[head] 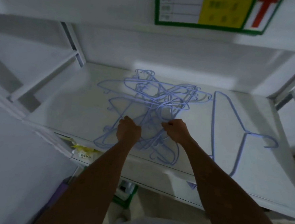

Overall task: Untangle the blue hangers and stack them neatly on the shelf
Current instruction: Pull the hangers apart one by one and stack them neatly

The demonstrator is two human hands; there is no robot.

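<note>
Tangled blue hangers (154, 101) are piled on the shelf (70, 95); near wires are gripped by the left hand (128, 130) and right hand (176, 130). Pulled hard, hooks may be locked tighter, or the pile dragged off.

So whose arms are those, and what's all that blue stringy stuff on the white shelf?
Those arms belong to a person wearing a camera on their head, so you see what they see, looking down. The blue stuff is a tangled pile of thin blue wire hangers lying on the flat white shelf. The left hand and right hand each grip wires at the pile's near edge. One separate blue hanger lies flat to the right, apart from the tangle. Above hangs a green-edged sign with a red arrow.
</note>
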